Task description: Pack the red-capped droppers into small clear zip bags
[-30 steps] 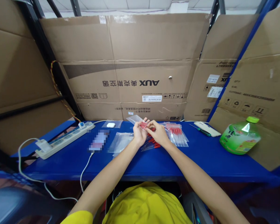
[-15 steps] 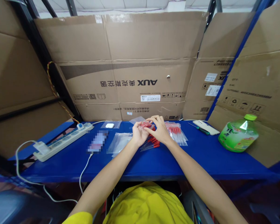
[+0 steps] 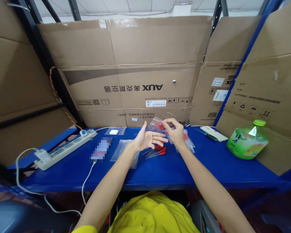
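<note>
My right hand (image 3: 176, 132) pinches a small clear zip bag (image 3: 155, 123) with red-ended pieces inside, holding it up above the table. My left hand (image 3: 147, 140) is open beside it, palm turned up and fingers spread, with nothing in it. Below the hands lies a loose bunch of thin clear sticks with red ends (image 3: 160, 151); their exact kind is too small to tell. Flat clear zip bags (image 3: 123, 151) lie to the left of my left hand. Filled bags with red-ended pieces (image 3: 189, 143) lie to the right, partly hidden by my right hand.
On the blue table (image 3: 203, 171), a power strip (image 3: 68, 149) and a phone (image 3: 101, 149) on a cable lie left. A white case (image 3: 113, 132) sits at the back. A screwdriver (image 3: 212, 137), a pale flat object (image 3: 215, 133) and a green bottle (image 3: 247, 140) are right. Cardboard (image 3: 135, 42) walls the back.
My left hand has let go of the bag, moved slightly down and spread its fingers. My right hand has moved a little right and keeps the bag, which now hangs more in view.
</note>
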Available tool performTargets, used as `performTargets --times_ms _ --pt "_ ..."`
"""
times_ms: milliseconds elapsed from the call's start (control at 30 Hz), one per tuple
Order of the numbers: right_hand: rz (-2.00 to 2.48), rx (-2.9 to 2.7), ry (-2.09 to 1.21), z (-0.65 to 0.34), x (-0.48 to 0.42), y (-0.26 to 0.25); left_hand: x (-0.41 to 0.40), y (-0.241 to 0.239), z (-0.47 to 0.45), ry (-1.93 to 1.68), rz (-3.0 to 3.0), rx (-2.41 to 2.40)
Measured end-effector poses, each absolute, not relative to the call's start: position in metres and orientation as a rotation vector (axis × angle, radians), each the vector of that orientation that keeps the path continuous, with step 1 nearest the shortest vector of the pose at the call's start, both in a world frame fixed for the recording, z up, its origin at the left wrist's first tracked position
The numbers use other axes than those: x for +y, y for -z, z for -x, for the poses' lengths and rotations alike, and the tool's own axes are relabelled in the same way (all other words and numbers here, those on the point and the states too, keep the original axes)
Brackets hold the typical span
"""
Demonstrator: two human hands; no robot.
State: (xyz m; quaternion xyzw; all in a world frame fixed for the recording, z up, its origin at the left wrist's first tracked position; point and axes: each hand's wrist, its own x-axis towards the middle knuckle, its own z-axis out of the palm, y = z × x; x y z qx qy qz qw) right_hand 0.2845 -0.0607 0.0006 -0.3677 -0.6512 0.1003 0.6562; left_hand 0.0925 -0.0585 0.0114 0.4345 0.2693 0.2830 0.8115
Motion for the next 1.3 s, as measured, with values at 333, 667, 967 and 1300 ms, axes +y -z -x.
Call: performTargets --times_ms 333,667,967,1300 --pt "0.837 -1.429 -0.577 -0.300 -0.056 -0.005 -0.043 -0.006 -0.091 -1.537 -1.665 0.822" --pt "0.845 -1.581 -0.686 -0.300 -0.060 -0.007 -0.045 0.005 -0.104 -1.484 -1.726 0.753" --pt "0.884 -1.583 -0.660 -0.303 -0.059 -0.009 -0.042 0.005 -0.108 -1.675 -1.403 0.717" --pt "0.893 -1.467 -0.676 -0.307 -0.057 -0.008 -0.039 0.009 -0.108 -1.506 -1.363 0.783"
